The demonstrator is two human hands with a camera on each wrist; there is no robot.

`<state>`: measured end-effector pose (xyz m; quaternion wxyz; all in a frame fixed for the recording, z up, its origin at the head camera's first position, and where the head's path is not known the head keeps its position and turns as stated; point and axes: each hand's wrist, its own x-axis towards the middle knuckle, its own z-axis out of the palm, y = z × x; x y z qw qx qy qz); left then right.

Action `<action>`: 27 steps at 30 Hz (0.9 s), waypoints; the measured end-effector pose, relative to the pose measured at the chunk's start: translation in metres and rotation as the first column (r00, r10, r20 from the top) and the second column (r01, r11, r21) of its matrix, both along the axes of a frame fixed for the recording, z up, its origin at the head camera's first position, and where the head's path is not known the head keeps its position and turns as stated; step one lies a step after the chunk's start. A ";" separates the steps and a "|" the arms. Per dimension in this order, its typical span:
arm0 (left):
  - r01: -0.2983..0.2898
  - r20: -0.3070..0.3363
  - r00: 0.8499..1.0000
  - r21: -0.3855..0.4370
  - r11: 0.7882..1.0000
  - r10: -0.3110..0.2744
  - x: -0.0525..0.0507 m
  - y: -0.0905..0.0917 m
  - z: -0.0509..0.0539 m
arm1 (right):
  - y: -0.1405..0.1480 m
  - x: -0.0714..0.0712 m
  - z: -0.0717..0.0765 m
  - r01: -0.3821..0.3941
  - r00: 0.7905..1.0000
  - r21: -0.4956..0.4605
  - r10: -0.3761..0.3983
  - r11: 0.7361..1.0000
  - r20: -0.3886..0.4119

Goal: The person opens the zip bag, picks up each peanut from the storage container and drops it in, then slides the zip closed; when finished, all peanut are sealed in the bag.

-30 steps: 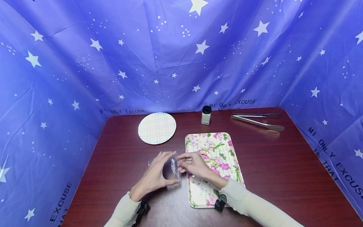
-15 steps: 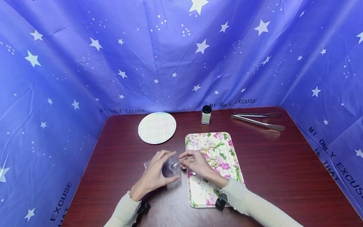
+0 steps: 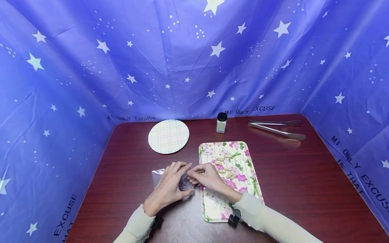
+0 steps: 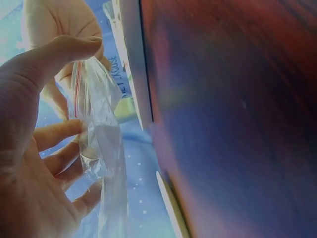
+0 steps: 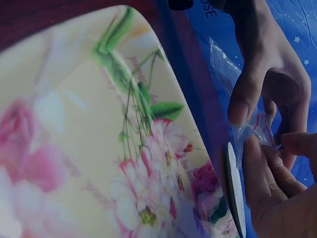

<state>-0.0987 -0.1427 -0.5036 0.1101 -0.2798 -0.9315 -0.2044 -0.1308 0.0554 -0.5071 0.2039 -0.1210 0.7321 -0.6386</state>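
A clear plastic zip bag [image 3: 157, 176] with a red line along its mouth is between my two hands, left of the flowered tray. My left hand [image 3: 168, 186] holds the bag with thumb and fingers spread around its mouth. At that mouth, my right hand [image 3: 209, 177] pinches the film between thumb and fingers. In the left wrist view the crinkled bag [image 4: 105, 136] hangs past the left fingers. Several peanuts [image 3: 231, 176] lie on the tray [image 3: 211, 211], beyond my right wrist. Whether anything is inside the bag I cannot tell.
A round checked plate [image 3: 168, 136] lies at the back left. Behind the tray stands a small jar with a black lid [image 3: 221, 125]. Metal tongs [image 3: 278, 131] rest at the back right. Starry blue cloth [image 3: 194, 60] surrounds the table.
My left hand's fingers have drawn closer to the right fingers at the bag's mouth. The bag has shifted, and more of it shows left of my left hand. The tray and peanuts have stayed put.
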 end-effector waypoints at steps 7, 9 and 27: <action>-0.001 0.003 1.000 0.003 1.000 0.001 0.000 0.000 -0.002 | -0.002 0.000 -0.002 0.006 1.000 -0.021 -0.007 1.000 -0.012; 0.000 -0.007 1.000 0.017 1.000 0.000 0.000 0.001 -0.003 | -0.002 -0.001 -0.003 0.013 1.000 -0.033 -0.013 0.999 -0.002; -0.006 0.041 0.999 0.080 0.997 0.002 -0.002 -0.005 -0.003 | 0.000 -0.002 0.009 -0.036 0.998 -0.021 0.037 0.999 0.048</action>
